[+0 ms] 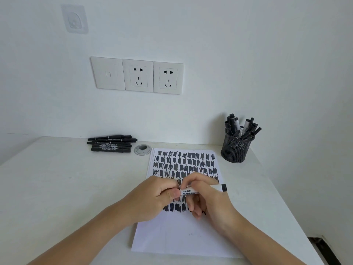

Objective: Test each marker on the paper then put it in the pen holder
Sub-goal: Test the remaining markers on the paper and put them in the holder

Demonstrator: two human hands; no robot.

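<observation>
Over the scribble-covered white paper sheet (172,236), the left hand (158,196) pinches the left end of a white-barrelled marker with a black tail (191,191). The right hand (206,199) curls around its barrel. A black mesh pen holder (235,150) stands far right, and loose black markers (111,143) lie far left.

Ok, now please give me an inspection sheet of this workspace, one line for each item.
Surface: white desk, set against a white wall.
Job's things: paper, its upper part covered in black scribbles; white marker held over it; black mesh pen holder at rear right, crowded with markers; loose markers piled at rear left.
Clutter: round grommet in the desk, beside the paper's far left corner.
Hands: left hand pinches the marker's left end; right hand grips its barrel.
Cables: nothing seen.
Surroundings: three wall plates, two of them sockets with nothing plugged in; adhesive hook higher up.
</observation>
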